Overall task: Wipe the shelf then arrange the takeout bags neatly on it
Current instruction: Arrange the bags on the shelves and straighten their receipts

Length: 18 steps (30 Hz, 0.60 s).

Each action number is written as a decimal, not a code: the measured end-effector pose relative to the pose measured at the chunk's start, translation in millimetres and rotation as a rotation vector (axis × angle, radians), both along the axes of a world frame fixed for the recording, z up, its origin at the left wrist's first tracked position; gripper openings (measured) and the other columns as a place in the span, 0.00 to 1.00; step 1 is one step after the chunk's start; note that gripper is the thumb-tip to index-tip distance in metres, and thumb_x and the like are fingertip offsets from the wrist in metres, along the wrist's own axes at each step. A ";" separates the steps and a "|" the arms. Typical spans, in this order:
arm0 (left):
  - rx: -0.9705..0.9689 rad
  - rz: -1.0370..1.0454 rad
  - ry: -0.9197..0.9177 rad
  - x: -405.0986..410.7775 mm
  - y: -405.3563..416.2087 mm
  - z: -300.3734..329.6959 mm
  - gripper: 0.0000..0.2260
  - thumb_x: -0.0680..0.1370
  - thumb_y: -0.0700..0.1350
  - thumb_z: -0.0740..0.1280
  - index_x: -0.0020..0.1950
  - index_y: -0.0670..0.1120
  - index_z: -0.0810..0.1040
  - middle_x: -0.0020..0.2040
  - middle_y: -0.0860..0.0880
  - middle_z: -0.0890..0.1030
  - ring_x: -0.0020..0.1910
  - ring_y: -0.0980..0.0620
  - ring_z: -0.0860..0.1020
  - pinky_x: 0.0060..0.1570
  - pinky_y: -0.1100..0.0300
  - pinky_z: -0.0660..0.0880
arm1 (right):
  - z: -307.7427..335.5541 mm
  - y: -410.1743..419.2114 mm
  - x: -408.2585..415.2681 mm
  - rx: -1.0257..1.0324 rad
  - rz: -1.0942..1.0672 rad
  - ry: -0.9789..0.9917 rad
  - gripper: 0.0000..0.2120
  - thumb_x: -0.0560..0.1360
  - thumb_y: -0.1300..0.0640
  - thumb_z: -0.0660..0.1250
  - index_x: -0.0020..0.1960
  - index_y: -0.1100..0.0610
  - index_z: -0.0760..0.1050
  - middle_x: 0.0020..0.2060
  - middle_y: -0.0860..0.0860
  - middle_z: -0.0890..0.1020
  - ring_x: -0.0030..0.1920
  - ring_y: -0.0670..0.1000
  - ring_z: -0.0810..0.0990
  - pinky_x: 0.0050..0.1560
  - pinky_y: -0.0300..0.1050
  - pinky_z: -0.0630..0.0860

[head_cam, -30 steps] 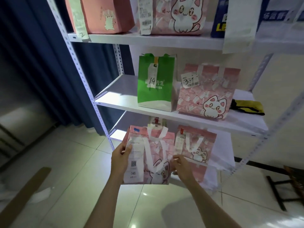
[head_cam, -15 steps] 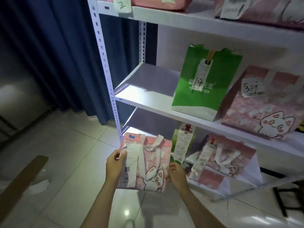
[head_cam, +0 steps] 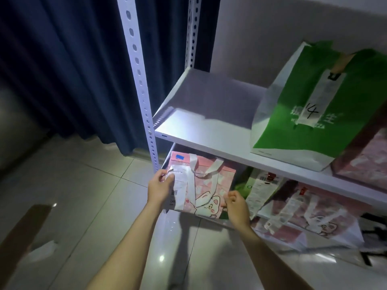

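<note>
I hold a pink cat-print takeout bag [head_cam: 206, 185] with white handles and a long receipt, just below the front edge of the white middle shelf [head_cam: 201, 114]. My left hand [head_cam: 160, 188] grips its left side over the receipt. My right hand [head_cam: 236, 205] pinches its lower right edge. The left half of the middle shelf is bare; a green bag marked 14 [head_cam: 314, 109] stands on its right half. A second pink bag [head_cam: 366, 155] is partly cut off at the frame's right edge.
The lower shelf holds another pink cat bag [head_cam: 310, 212] and a small green bag with a receipt [head_cam: 257, 189]. A perforated white upright [head_cam: 142, 97] stands left of the bag. Dark blue curtain [head_cam: 62, 59] hangs at left. A brown cardboard strip [head_cam: 23, 233] lies on the tiled floor.
The view has moved closer and leftwards along the shelf. The held pink bag has risen a little towards the middle shelf's front edge; both hands keep their hold.
</note>
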<state>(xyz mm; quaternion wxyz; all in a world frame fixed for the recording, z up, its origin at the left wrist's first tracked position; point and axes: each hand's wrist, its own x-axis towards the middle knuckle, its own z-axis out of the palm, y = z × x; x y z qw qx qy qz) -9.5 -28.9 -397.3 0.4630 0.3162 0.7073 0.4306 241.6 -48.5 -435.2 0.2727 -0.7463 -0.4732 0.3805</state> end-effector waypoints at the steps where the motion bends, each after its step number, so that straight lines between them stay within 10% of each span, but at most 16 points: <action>1: -0.007 -0.009 -0.035 -0.3 10.9 -2.1 0.06 0.80 0.47 0.68 0.47 0.46 0.78 0.46 0.49 0.82 0.43 0.49 0.77 0.39 0.57 0.72 | -2.4 6.8 -2.2 0.009 -0.025 0.012 0.06 0.84 0.54 0.62 0.51 0.54 0.74 0.44 0.48 0.83 0.43 0.47 0.85 0.40 0.44 0.84; 9: 0.025 -0.101 -0.171 -6.1 63.7 -50.3 0.08 0.77 0.54 0.71 0.49 0.51 0.81 0.47 0.44 0.85 0.49 0.39 0.83 0.47 0.39 0.80 | -56.2 50.2 -8.9 0.025 -0.122 0.122 0.06 0.83 0.57 0.63 0.49 0.57 0.73 0.43 0.55 0.82 0.44 0.55 0.84 0.47 0.58 0.84; 15: 0.028 -0.053 -0.283 -3.1 89.5 -83.5 0.03 0.79 0.46 0.71 0.48 0.48 0.82 0.42 0.49 0.84 0.45 0.46 0.81 0.46 0.47 0.78 | -82.4 57.8 -11.8 0.082 -0.133 0.203 0.06 0.82 0.58 0.65 0.49 0.60 0.74 0.41 0.55 0.82 0.40 0.52 0.82 0.37 0.41 0.78; 18: 0.039 0.006 -0.302 -0.8 102.3 -96.8 0.02 0.76 0.47 0.72 0.46 0.49 0.82 0.44 0.47 0.82 0.46 0.46 0.79 0.48 0.47 0.76 | -89.0 68.5 -18.5 0.121 -0.149 0.287 0.08 0.82 0.56 0.66 0.47 0.60 0.73 0.38 0.54 0.83 0.38 0.52 0.82 0.36 0.48 0.80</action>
